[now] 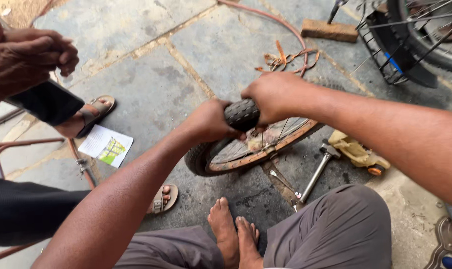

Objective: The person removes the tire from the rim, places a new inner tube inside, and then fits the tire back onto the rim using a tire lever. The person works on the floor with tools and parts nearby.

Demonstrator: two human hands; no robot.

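A small bicycle wheel stands upright on the stone floor between my knees, with a black knobby tyre [242, 114] on a rusty orange rim [265, 152]. My left hand [209, 121] grips the tyre on its left side at the top. On the right side of the top, my right hand [274, 96] is closed over the tyre. Both hands press on the rubber, a short stretch of tread showing between them. My bare feet [234, 230] rest just below the wheel.
A hammer [317, 168] and a yellowish rag [358, 151] lie right of the wheel. A paper leaflet [106, 145] lies at left. Another person's clasped hands [24, 55], dark trousers and sandalled feet [94, 113] are at left. A bicycle's wire basket [392, 45], a wooden block [329, 30] and orange rubber strips [285, 59] sit beyond.
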